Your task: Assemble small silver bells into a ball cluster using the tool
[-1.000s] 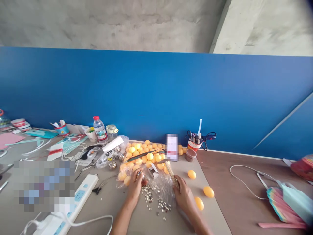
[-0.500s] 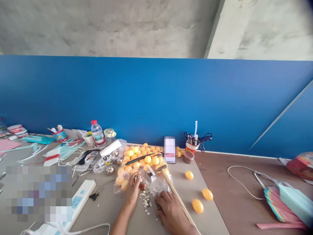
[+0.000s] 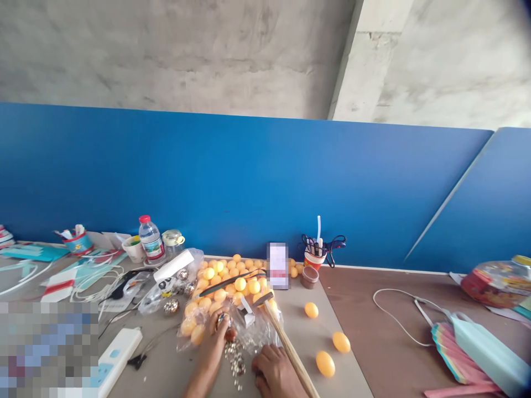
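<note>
My left hand (image 3: 212, 341) is closed around a shiny silver ball (image 3: 223, 321), with a small reddish-brown piece (image 3: 230, 334) showing below it. Just under that hand, small glittering silver bits (image 3: 235, 358) lie scattered on the grey tabletop. My right hand (image 3: 277, 371) rests low on the table to the right of these bits. Its fingers are curled down and whatever they hold is hidden. Close by its right side lies a hammer (image 3: 288, 345) with a wooden handle. Beyond both hands spreads a clear bag of orange balls (image 3: 226, 279).
Three loose orange balls, one at the front (image 3: 326, 364), lie at right. A phone (image 3: 277, 265) leans near the blue partition (image 3: 249, 182). To the left are a silver ball (image 3: 171, 307), a water bottle (image 3: 151, 240) and a power strip (image 3: 118, 359). Face masks (image 3: 477, 348) lie far right.
The view has shifted, so the table things appear farther left and lower. My left hand keeps its grip on the silver ball. My right hand stays down by the hammer handle, fingers curled.
</note>
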Demonstrator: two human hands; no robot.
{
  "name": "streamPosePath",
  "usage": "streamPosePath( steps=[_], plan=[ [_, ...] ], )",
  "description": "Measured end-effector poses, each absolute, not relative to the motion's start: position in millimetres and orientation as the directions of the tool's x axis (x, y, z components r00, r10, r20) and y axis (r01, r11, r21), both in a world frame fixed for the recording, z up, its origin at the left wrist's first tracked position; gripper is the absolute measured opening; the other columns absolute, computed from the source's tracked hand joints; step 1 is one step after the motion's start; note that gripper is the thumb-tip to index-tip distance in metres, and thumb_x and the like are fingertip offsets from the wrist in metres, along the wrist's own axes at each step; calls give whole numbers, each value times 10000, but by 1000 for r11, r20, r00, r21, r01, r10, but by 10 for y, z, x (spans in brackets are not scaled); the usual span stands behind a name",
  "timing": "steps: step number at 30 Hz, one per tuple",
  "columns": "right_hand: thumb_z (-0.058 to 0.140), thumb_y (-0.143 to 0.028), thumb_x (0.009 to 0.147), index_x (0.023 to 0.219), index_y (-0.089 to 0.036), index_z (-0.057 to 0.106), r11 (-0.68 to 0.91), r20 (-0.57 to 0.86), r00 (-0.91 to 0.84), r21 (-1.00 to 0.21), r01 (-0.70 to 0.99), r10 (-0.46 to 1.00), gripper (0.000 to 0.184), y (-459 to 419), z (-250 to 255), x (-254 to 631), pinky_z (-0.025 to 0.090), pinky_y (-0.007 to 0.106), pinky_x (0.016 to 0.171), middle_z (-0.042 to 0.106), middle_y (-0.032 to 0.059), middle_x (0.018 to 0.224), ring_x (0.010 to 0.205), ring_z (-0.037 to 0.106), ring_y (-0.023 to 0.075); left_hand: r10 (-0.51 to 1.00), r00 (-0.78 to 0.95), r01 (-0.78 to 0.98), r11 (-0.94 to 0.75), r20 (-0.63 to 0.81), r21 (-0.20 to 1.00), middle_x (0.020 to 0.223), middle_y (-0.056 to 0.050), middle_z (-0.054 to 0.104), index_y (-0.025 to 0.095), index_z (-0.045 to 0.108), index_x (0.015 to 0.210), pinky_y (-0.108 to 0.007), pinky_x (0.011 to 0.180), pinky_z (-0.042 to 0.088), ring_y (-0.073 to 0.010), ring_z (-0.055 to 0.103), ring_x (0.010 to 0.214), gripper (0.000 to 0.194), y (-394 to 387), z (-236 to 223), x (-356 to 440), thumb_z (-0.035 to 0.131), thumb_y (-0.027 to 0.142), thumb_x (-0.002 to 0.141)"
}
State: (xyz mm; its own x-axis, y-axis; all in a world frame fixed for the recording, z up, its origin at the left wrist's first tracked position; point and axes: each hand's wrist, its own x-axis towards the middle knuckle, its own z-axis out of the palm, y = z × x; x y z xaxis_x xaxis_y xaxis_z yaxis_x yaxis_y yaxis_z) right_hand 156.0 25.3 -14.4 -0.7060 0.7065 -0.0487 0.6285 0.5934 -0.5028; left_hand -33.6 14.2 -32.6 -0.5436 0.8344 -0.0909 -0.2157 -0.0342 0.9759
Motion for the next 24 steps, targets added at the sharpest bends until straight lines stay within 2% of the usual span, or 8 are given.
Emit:
streamPosePath(
  steps=[3, 6, 11, 18, 20, 24],
  plan=[
    [599, -107, 680, 989, -199, 659, 555, -40, -661, -506, 660, 749, 328, 272, -236, 1518, 397, 323, 855, 667, 72, 1020, 974, 577, 248, 859, -500, -250, -22, -110, 968, 685, -12, 616, 197, 619, 1111, -332, 550, 472, -197, 587, 550, 598, 148, -337, -337, 716, 560, 646],
    [595, -104, 690, 933, -200, 676, 552, -17, -642, -495, 671, 766, 273, 269, -295, 1490, 397, 327, 832, 675, 72, 985, 949, 584, 249, 855, -508, -232, -17, -106, 973, 690, -13, 614, 201, 629, 1096, -332, 554, 470, -200, 589, 561, 586, 150, -349, -341, 714, 562, 643],
    [568, -117, 767, 794, -208, 678, 593, 122, -644, -546, 592, 755, 145, 256, -336, 1504, 402, 307, 778, 678, 47, 879, 864, 597, 216, 861, -499, -206, -8, -98, 979, 711, -7, 618, 195, 616, 1077, -325, 569, 465, -185, 588, 560, 542, 159, -379, -354, 708, 527, 658],
    [493, -89, 806, 709, -189, 608, 643, 322, -598, -613, 459, 734, 181, 262, -399, 1542, 433, 282, 686, 647, 48, 763, 730, 596, 189, 852, -514, -210, -17, -95, 977, 799, -21, 616, 199, 605, 956, -319, 566, 483, -171, 597, 574, 445, 146, -375, -333, 670, 544, 683],
    [463, -71, 792, 698, -194, 580, 653, 384, -569, -642, 402, 727, 194, 256, -382, 1545, 440, 267, 658, 629, 40, 744, 704, 591, 178, 852, -517, -194, -17, -87, 981, 780, -24, 623, 201, 613, 963, -319, 563, 487, -174, 595, 572, 445, 137, -373, -332, 650, 555, 695],
    [434, -29, 670, 659, -203, 508, 644, 463, -478, -685, 341, 746, 189, 248, -323, 1541, 450, 249, 621, 592, 38, 750, 664, 572, 165, 855, -516, -170, -37, -57, 985, 750, -27, 635, 200, 618, 977, -327, 569, 495, -185, 604, 578, 445, 121, -385, -337, 628, 562, 718]
  ],
)
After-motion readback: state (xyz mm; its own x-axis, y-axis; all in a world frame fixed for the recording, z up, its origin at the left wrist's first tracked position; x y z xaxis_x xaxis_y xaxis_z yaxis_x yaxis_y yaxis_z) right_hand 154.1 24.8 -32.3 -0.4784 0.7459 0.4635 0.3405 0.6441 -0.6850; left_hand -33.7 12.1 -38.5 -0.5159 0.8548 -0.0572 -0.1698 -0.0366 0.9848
